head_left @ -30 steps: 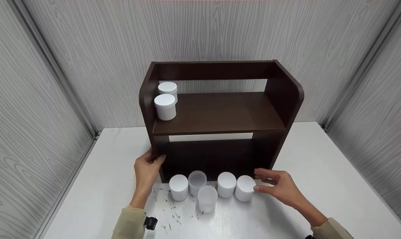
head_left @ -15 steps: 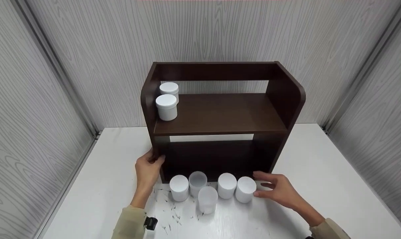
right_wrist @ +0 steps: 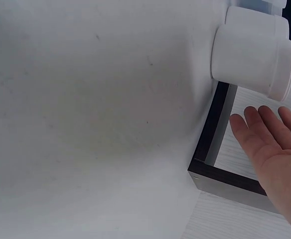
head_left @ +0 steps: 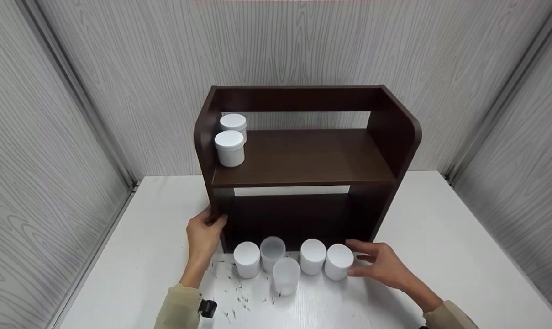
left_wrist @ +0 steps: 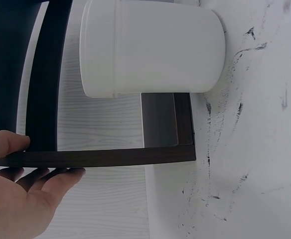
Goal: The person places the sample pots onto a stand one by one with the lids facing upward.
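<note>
A dark brown two-tier shelf (head_left: 303, 178) stands on the white table. My left hand (head_left: 202, 235) pinches its left side panel low down, thumb inside and fingers outside; the left wrist view shows this hand (left_wrist: 26, 194) too. Five fingers of my right hand (head_left: 381, 265) are spread beside the rightmost white lidded jar (head_left: 339, 262), thumb in front and fingers toward the back. In the right wrist view that hand (right_wrist: 280, 144) has fairly straight fingers, seemingly apart from the jar (right_wrist: 250, 59). Left of it stand two more white lidded jars, one central (head_left: 312, 257) and one leftmost (head_left: 247, 260).
Two open translucent cups, one behind (head_left: 272, 251) and one in front (head_left: 286, 276), stand among the jars. Two lidded white jars, a front one (head_left: 230, 148) and a rear one (head_left: 233, 123), sit on the upper shelf's left. Dark scuffs mark the table (head_left: 134, 274).
My right hand has shifted slightly left and toward me, its thumb lower and fingers further behind the rightmost jar. The left hand keeps its grip on the panel.
</note>
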The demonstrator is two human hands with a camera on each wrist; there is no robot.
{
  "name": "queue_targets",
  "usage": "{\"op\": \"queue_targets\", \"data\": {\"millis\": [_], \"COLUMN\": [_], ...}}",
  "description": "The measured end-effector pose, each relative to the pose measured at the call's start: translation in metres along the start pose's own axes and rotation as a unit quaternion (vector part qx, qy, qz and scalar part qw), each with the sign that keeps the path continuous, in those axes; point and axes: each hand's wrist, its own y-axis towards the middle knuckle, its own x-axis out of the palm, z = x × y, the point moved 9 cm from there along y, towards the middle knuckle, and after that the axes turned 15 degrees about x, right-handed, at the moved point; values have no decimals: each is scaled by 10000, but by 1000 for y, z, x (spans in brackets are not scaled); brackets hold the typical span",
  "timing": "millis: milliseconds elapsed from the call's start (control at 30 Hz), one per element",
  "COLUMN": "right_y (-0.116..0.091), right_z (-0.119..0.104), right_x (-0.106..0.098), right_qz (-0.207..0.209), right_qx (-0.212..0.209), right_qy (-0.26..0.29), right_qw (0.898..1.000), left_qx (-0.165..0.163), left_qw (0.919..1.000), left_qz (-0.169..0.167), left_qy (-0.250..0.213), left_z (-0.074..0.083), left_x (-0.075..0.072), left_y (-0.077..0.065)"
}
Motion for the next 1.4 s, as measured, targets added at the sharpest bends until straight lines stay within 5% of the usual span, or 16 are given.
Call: {"op": "queue_targets", "data": {"millis": [800,1400], "right_y": [15,7], "right_z": [6,7], "right_x": [11,8], "right_qz": [-169,-221], "right_qx": [186,194], "right_qy": [469,552], "right_qw": [9986,9980], "left_qx": [-2,-77], "left_qw": [10000,9999], "left_qz": [-38,-23], "left_qy": [-42,-89], "left_z": [-1,-4], "left_x": [0,0], "left_y": [1,1]}}
